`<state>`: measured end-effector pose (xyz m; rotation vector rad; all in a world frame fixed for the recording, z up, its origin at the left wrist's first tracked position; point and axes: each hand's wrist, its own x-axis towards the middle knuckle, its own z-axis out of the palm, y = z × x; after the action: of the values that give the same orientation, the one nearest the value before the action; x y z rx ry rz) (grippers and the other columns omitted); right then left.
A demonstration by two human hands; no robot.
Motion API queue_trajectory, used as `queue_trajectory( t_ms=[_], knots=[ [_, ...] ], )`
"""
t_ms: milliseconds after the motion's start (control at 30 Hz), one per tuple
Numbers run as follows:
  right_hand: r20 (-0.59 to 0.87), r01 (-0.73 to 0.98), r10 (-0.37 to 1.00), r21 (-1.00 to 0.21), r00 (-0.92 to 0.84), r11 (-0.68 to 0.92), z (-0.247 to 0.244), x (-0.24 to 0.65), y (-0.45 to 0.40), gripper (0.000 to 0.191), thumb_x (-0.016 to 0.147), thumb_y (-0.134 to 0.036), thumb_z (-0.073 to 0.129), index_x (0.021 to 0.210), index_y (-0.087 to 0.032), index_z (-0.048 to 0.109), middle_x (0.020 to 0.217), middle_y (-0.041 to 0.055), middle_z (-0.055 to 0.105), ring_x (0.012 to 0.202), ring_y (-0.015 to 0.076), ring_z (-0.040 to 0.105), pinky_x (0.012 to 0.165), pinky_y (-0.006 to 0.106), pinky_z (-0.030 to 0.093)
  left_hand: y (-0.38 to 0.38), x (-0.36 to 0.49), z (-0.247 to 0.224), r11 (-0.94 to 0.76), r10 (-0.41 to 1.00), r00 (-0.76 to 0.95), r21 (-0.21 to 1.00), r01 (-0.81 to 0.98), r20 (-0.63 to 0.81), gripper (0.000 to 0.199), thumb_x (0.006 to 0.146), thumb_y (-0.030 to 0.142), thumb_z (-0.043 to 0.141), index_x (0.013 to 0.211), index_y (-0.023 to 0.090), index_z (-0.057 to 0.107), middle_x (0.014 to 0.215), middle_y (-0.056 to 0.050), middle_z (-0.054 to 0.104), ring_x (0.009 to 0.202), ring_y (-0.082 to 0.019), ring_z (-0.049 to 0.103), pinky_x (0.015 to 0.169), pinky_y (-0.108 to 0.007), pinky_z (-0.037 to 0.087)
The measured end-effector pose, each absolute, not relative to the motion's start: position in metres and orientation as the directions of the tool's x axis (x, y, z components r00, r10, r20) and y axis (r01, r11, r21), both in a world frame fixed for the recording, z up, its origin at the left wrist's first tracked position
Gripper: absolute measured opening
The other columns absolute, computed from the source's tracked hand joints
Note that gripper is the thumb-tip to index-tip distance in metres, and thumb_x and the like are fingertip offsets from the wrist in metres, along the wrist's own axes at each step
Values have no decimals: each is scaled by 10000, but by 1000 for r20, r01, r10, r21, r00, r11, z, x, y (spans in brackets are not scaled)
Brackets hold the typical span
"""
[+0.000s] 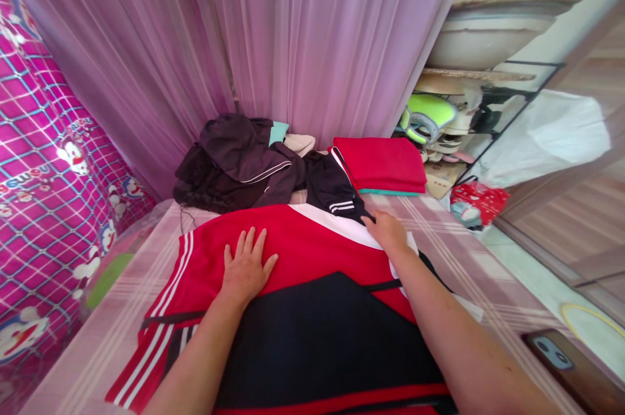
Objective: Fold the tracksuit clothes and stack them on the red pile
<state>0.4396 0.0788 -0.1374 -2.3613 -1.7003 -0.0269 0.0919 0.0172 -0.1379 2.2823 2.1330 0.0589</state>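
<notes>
A red, white and black garment, with white stripes along its left edge, lies spread on the checked cloth surface. My left hand rests flat on its red part, fingers spread. My right hand pinches the end of a black piece with white stripes, which looks like a sleeve. This sleeve stretches away toward the dark clothes, and my right hand hides where it joins the garment.
Rumpled dark clothes lie at the back beside a folded red stack. A phone is at the near right. Purple curtains hang behind. A shelf with shoes stands at right.
</notes>
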Motion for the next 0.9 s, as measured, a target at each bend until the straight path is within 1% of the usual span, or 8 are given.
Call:
queue_trajectory(
  t_ms=[200, 300, 367, 433, 533, 667, 800, 900],
  knots=[
    [150, 923, 913, -127, 380, -363, -132, 447, 81, 375, 964, -392, 474, 1150, -154, 697, 1048, 179, 726, 947, 303, 687, 782, 381, 493, 16, 92, -139, -67, 998, 67, 32, 997, 11, 684, 953, 533, 393, 1560, 249, 261, 1639, -105, 225, 1513, -305, 186, 1176, -621, 198],
    [220, 942, 918, -152, 328, -300, -127, 440, 75, 370, 956, -354, 475, 1193, -143, 665, 1090, 180, 711, 982, 311, 673, 820, 406, 505, 16, 94, -138, -64, 998, 63, 49, 997, 12, 685, 950, 530, 400, 1558, 244, 269, 1636, -111, 233, 1510, -311, 194, 1173, -628, 199],
    [355, 973, 912, -173, 205, -152, -125, 428, 68, 388, 963, -323, 436, 1239, -139, 637, 1190, 182, 677, 1078, 304, 638, 904, 418, 493, 16, 94, -137, -65, 998, 64, 65, 996, 16, 682, 947, 527, 406, 1555, 245, 278, 1636, -112, 236, 1509, -315, 196, 1172, -632, 200],
    [452, 985, 892, -147, -17, 93, -129, 412, 60, 428, 980, -325, 385, 1304, -148, 600, 1331, 168, 612, 1223, 277, 564, 1019, 412, 443, 16, 95, -137, -70, 997, 68, 78, 995, 27, 683, 945, 529, 411, 1554, 249, 281, 1635, -112, 241, 1509, -317, 196, 1173, -634, 195],
    [351, 944, 895, -74, -276, 321, -144, 393, 51, 478, 995, -377, 347, 1382, -184, 553, 1492, 131, 490, 1375, 253, 437, 1119, 432, 360, 15, 95, -137, -68, 997, 66, 89, 994, 25, 689, 943, 540, 410, 1557, 259, 271, 1636, -105, 240, 1512, -311, 188, 1177, -638, 180],
    [165, 979, 967, -31, -192, 199, -165, 387, 49, 520, 1000, -411, 319, 1443, -209, 500, 1560, 134, 400, 1421, 274, 382, 1141, 507, 314, 15, 94, -137, -53, 999, 53, 110, 993, 6, 690, 942, 560, 397, 1559, 285, 256, 1644, -84, 222, 1517, -312, 168, 1166, -684, 141],
    [162, 985, 972, -14, -168, 172, -167, 389, 51, 527, 1004, -413, 310, 1459, -210, 483, 1564, 139, 393, 1428, 270, 371, 1151, 506, 293, 15, 93, -133, -53, 998, 56, 157, 986, -17, 679, 938, 551, 410, 1550, 286, 281, 1642, -84, 229, 1516, -312, 168, 1152, -706, 144],
    [164, 984, 971, -23, -172, 178, -164, 388, 50, 520, 1003, -403, 323, 1455, -207, 489, 1556, 145, 404, 1427, 270, 374, 1152, 502, 292, 15, 91, -127, -43, 999, 44, 205, 978, 1, 611, 947, 511, 411, 1509, 275, 376, 1615, -92, 309, 1492, -303, 249, 1159, -665, 203]
  ],
)
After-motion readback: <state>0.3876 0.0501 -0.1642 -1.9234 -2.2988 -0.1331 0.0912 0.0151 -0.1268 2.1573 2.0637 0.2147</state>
